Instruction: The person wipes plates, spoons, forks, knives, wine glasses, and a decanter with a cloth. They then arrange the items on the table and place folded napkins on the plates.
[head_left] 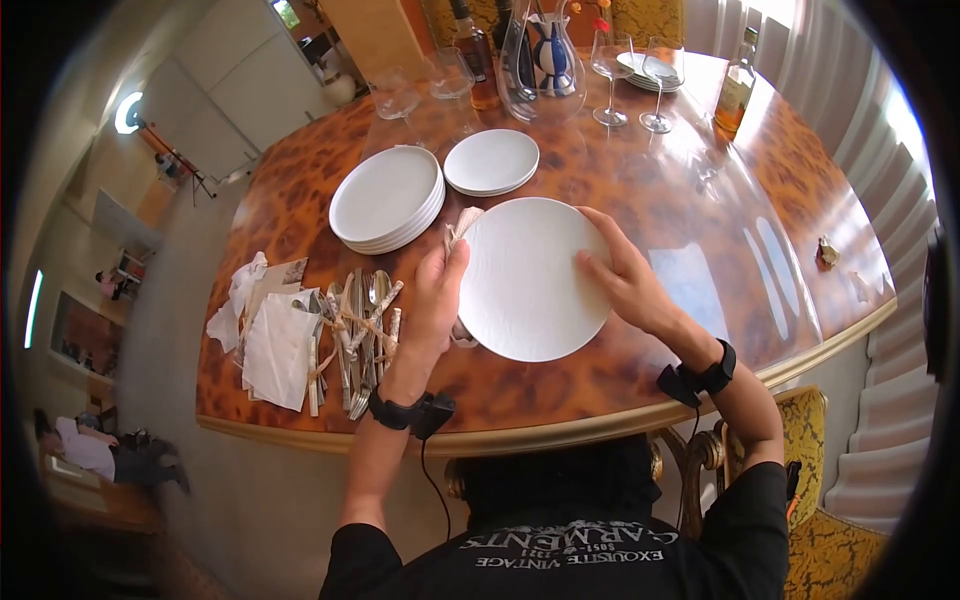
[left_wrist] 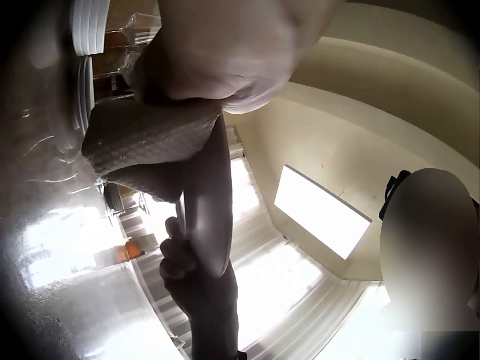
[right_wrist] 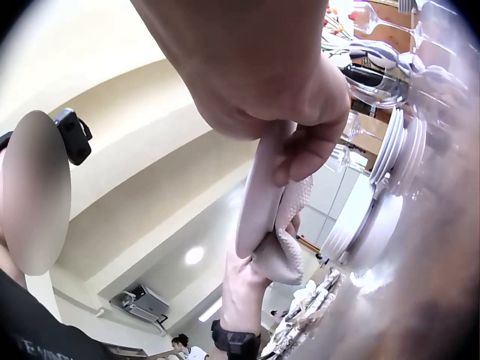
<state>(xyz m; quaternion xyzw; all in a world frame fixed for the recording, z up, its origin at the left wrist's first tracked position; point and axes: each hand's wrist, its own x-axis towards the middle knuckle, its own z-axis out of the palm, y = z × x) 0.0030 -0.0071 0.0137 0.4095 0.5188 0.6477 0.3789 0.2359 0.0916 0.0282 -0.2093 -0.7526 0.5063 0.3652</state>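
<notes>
Both hands hold a round white plate (head_left: 535, 280) above the near part of the table. The left hand (head_left: 437, 295) grips its left edge through a pale textured cloth (right_wrist: 283, 259), thumb on the upper face. At the opposite edge the right hand (head_left: 632, 275) pinches the rim, its thumb on top and fingers curled underneath. In the left wrist view the cloth (left_wrist: 150, 142) hangs in folds beneath the plate (left_wrist: 210, 202). Behind the held plate stand a stack of large white plates (head_left: 385, 195) and a shorter stack of smaller ones (head_left: 492, 160).
Cutlery (head_left: 365, 320), some with ribbons, lies left beside crumpled white napkins (head_left: 275, 345). Stemmed glasses (head_left: 610, 70), a glass decanter (head_left: 515, 75), bottles (head_left: 737, 85) and a blue-white vase stand at the back, near more plates (head_left: 650, 75). A yellow chair (head_left: 805, 440) is at the near right.
</notes>
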